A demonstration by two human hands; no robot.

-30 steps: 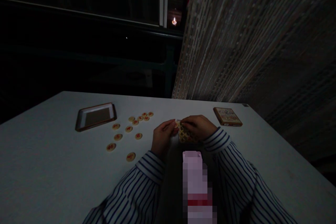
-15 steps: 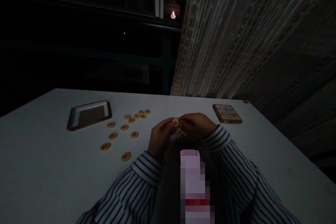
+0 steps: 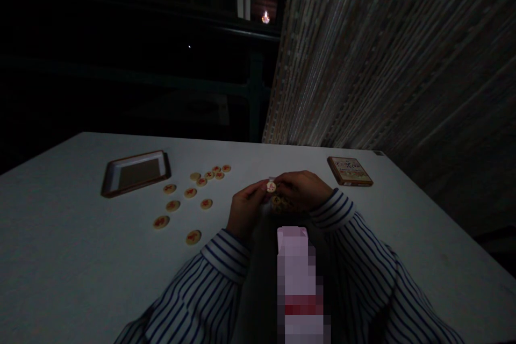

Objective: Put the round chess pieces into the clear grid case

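Observation:
Over the near edge of the white table, my two hands meet. My left hand (image 3: 246,208) is closed, thumb and fingertips pinching a round xiangqi piece (image 3: 271,187) with a red character facing me. Against the other side of that piece lie the curled fingers of my right hand (image 3: 305,189); what they grip is hidden. A small pale edge, perhaps clear plastic, shows just above the piece. Right below it, a cluster of xiangqi pieces (image 3: 277,204) with dark characters sits close under my right palm, partly covered and dim.
Several red-marked xiangqi pieces (image 3: 190,192) lie scattered left of my hands on the white table (image 3: 100,258). A shallow open tray (image 3: 105,188) stands beyond them. A flat printed box (image 3: 350,171) is at the back right, before a string curtain (image 3: 322,64). A blurred-out pink object (image 3: 296,263) is below my hands.
The view has tilted slightly, shifting the table up a little. The piece between my hands now catches more light and faces me more plainly. My hands have barely moved.

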